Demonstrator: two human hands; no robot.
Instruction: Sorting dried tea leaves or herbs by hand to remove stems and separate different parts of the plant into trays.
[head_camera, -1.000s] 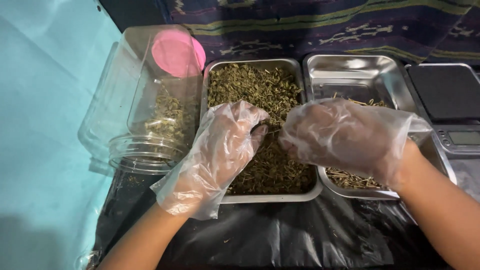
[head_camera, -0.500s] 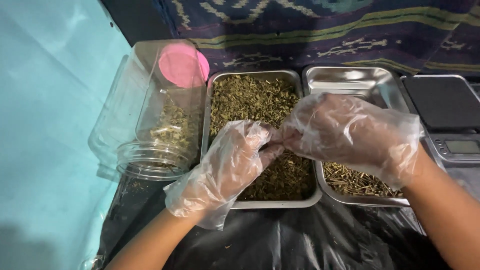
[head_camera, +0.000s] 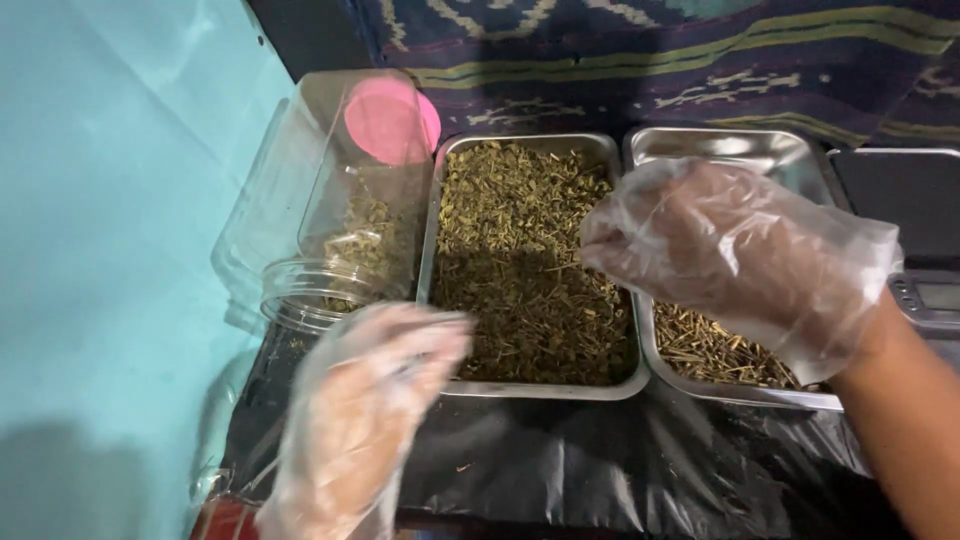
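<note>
Dried herbs sorted between two steel trays

Dried herbs (head_camera: 525, 270) are seen heaped in the middle steel tray (head_camera: 535, 388), at the centre of the view. At nine o'clock a clear plastic jar (head_camera: 330, 230) with a pink lid (head_camera: 390, 120) lies on its side, some herb inside it. At seven o'clock the gloved left hand (head_camera: 365, 420) is blurred above the black plastic sheet (head_camera: 600, 470); whether its fingers are spread or closed cannot be told. At three o'clock the gloved right hand (head_camera: 730, 255) is held over the seam between the trays, fingertips curled together as if pinching a small piece, though none can be made out. Thin stalks (head_camera: 720, 350) lie in the right tray (head_camera: 740, 150); a digital scale (head_camera: 910, 230) sits at the far right. Sorting appears to be under way. A drop over the right tray would call for a small rightward shift.
</note>
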